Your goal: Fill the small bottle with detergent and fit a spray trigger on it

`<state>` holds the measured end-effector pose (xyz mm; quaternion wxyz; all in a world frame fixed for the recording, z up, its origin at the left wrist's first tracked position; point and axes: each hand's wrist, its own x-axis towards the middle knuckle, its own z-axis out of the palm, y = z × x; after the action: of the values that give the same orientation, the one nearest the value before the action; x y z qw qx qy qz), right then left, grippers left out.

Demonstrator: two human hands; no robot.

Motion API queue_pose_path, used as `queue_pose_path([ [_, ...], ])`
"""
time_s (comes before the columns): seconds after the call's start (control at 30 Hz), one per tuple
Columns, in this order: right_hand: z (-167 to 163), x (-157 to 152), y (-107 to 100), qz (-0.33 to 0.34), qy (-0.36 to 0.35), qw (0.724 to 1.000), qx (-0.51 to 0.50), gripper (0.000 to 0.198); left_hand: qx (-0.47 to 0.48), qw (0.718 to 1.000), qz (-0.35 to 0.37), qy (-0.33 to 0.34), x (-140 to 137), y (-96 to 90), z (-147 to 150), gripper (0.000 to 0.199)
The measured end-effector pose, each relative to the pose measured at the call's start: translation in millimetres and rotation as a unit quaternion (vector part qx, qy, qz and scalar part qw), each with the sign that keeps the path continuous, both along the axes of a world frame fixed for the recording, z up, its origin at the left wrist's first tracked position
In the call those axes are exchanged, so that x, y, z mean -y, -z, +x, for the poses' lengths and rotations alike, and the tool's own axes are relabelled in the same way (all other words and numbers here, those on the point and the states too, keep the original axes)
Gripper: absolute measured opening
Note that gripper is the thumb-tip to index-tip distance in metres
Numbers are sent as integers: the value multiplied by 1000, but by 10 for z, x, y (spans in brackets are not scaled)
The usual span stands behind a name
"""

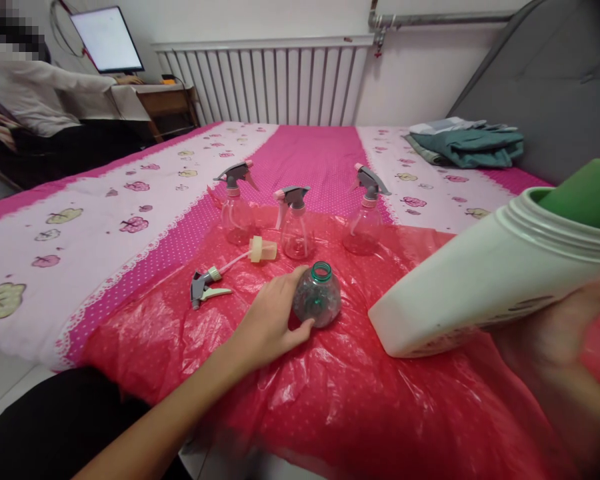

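Note:
My left hand [283,310] is wrapped round the side of a small round clear bottle [320,303], which stands upright with its green-rimmed mouth open. In my right hand [555,333], at the right edge, is a large white plastic jug [470,280], tilted, with something green [587,193] at its mouth. Left of the small bottle lies a grey trigger spray head [205,285] with a pale collar and a tube. The tube's far end meets a small yellowish cup-like piece [263,250]. Behind stand three clear spray bottles [297,233] with grey and pink trigger heads.
A red plastic sheet [300,400] covers the near part of a bed with a pink patterned cover [315,153]. Folded cloths [467,141] lie at the back right by a grey headboard [545,87]. A person [40,93] sits at a desk with a monitor [107,40] on the left.

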<state>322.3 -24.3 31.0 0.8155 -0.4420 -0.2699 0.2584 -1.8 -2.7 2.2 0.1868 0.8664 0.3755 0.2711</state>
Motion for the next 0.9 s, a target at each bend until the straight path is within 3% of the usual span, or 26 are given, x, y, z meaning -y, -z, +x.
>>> queue_pose_path([
  [0.23,-14,-55,-28,-18,42,998,46,84,5,1000,-4,0,-16,-8,1,79],
  [0.67,8,-93,85,9,14,999,-47,83,1,1000,1,-8,-24,-27,27,82],
  [0.9,33,-70,154,20,39,999,-22,75,-19,1000,0,-18,-15,-36,64,80],
])
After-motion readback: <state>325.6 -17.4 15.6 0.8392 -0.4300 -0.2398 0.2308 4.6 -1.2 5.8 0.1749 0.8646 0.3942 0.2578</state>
